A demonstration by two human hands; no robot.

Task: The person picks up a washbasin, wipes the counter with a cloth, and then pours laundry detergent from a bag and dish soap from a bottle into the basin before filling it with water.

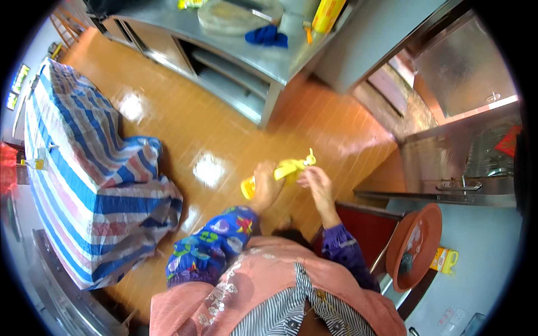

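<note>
My left hand (267,187) is closed round a yellow-orange bottle (248,187), whose one end sticks out to the left of the fist. A yellow glove or wrapper-like piece (289,168) shows on the other side of the fist; blur leaves its kind unsettled. At its far tip, near a small yellow nozzle-like part (310,159), the fingers of my right hand (317,182) are bent and close to it. Whether they touch or grip it cannot be told. Both hands are above the tiled floor, in front of my pink apron.
Ahead stands a steel counter (286,63) with a round chopping board (227,19), a knife and a blue cloth (267,37). A striped tarpaulin (126,206) covers something on the left. At right are a reddish-brown basin (395,252), a yellow jug (446,260) and a steel sink unit.
</note>
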